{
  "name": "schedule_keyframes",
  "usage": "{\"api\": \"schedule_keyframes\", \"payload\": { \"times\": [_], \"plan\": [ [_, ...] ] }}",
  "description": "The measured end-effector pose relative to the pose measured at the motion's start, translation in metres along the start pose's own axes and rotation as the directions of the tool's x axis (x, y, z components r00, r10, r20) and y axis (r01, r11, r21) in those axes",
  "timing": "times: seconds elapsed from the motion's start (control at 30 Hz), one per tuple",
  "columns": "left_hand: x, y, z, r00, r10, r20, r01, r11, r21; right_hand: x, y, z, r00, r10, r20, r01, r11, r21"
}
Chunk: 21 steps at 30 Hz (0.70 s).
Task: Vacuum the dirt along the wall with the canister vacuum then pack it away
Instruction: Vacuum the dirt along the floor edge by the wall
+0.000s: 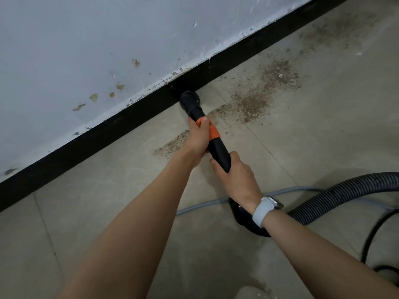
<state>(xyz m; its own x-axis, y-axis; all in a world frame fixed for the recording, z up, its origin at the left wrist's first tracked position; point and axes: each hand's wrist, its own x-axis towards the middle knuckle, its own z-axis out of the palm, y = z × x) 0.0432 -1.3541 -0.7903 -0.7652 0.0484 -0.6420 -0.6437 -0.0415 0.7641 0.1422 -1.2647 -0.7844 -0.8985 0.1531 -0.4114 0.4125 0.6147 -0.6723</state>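
The right hand [234, 173] is covering the stretch of the black tube [218, 151] that it grips, and the wrist is hiding where the tube bends into the ribbed hose [345, 190]. The hose is running off the right edge, so the canister is lying out of sight. The left hand [197, 139] is hiding part of the orange band [213, 131]. The nozzle [190, 100] is merging with the black skirting board [108, 134], so its mouth is impossible to make out. A black cable [371, 238] is leaving at the right edge.
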Motion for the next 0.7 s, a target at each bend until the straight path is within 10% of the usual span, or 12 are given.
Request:
{"api": "schedule_keyframes", "payload": {
  "times": [0.43, 0.7],
  "plan": [
    [-0.071, -0.057, -0.075, 0.918, -0.02, -0.397, -0.085, 0.966, -0.245, -0.047, -0.018, 0.034, 0.916, -0.219, 0.338, 0.309, 0.919, -0.244],
    [-0.108, -0.083, -0.07, 0.915, -0.061, -0.4, -0.034, 0.974, -0.225, -0.088, -0.004, 0.029, 0.916, -0.175, 0.36, 0.296, 0.901, -0.317]
  ]
}}
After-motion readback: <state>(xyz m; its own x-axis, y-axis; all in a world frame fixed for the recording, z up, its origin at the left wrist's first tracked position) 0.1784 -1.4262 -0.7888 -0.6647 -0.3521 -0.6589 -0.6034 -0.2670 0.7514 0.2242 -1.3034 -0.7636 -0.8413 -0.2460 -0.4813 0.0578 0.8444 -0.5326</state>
